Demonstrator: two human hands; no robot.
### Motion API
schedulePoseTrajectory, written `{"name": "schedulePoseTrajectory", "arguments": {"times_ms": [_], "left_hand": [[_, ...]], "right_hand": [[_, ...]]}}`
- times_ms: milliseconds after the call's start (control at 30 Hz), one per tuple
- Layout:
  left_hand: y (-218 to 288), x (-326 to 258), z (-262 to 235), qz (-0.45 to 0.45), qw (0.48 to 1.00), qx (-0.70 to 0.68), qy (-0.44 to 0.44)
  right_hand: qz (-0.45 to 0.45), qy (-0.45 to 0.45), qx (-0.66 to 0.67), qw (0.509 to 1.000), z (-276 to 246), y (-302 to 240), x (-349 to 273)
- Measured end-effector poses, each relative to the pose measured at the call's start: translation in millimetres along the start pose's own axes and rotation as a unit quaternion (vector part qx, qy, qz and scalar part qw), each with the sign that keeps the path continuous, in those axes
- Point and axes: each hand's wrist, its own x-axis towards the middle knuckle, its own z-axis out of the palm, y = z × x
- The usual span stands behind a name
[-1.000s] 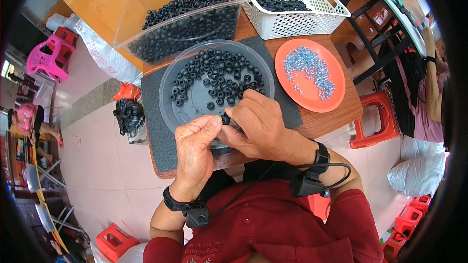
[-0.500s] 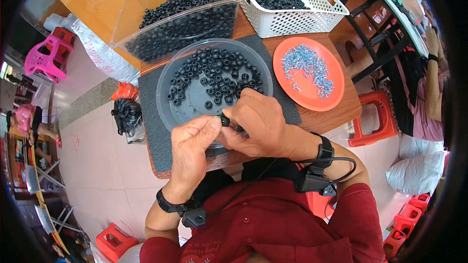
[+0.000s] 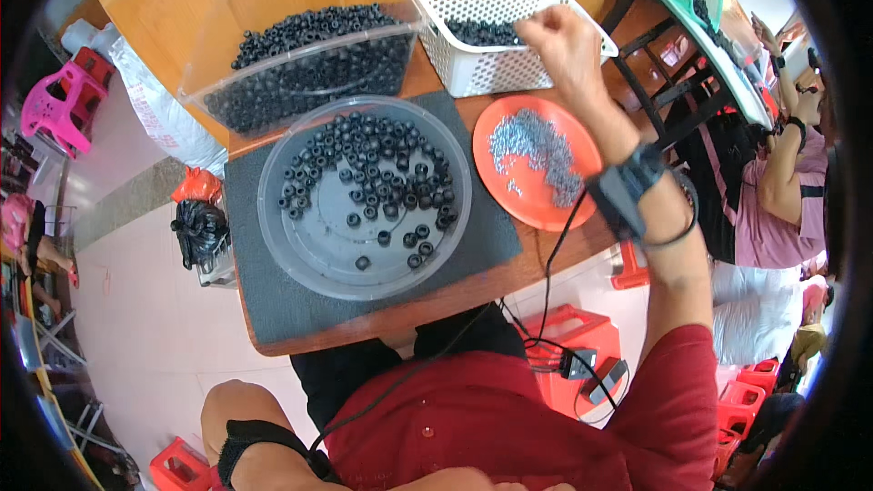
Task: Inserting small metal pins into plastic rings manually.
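My right hand (image 3: pixel 562 41) is raised over the white perforated basket (image 3: pixel 496 82), fingers curled together at its right part. Whatever lies between the fingertips, if anything, is too small to make out. Dark small pieces (image 3: pixel 482 32) lie in that basket. My left hand (image 3: pixel 446 480) shows only as a strip at the lower edge, its fingers cut off from view. In the round clear tub (image 3: pixel 318 264) are many black bead-like pieces (image 3: pixel 373 159) with holes. An orange plate (image 3: pixel 498 118) beside it bears a heap of tiny silvery pieces (image 3: pixel 546 159).
Behind the tub a clear rectangular bin (image 3: pixel 300 55) holds more black pieces. A dark grey mat (image 3: pixel 259 300) covers part of the wooden table. Cables and a small black box (image 3: pixel 577 364) lie by a red stool (image 3: pixel 568 323). A person in pink (image 3: pixel 782 182) sits at right.
Both hands were together over the tub's near rim. They have parted: the right went up to the white basket, the left down to the lower edge. The view has shifted too.
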Motion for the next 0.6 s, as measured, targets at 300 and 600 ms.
{"name": "schedulePoseTrajectory", "arguments": {"times_ms": [300,600], "left_hand": [[-5.3,-18.3,-5.7,-0.173,0.724,0.634,-0.212],[-166.7,-20.1,27.9,-0.185,0.942,0.189,-0.208]], "right_hand": [[-0.119,-0.003,-0.146,0.982,1.7,27.0,29.4],[-0.204,-0.093,0.036,0.974,-24.8,-37.4,-83.4]]}}
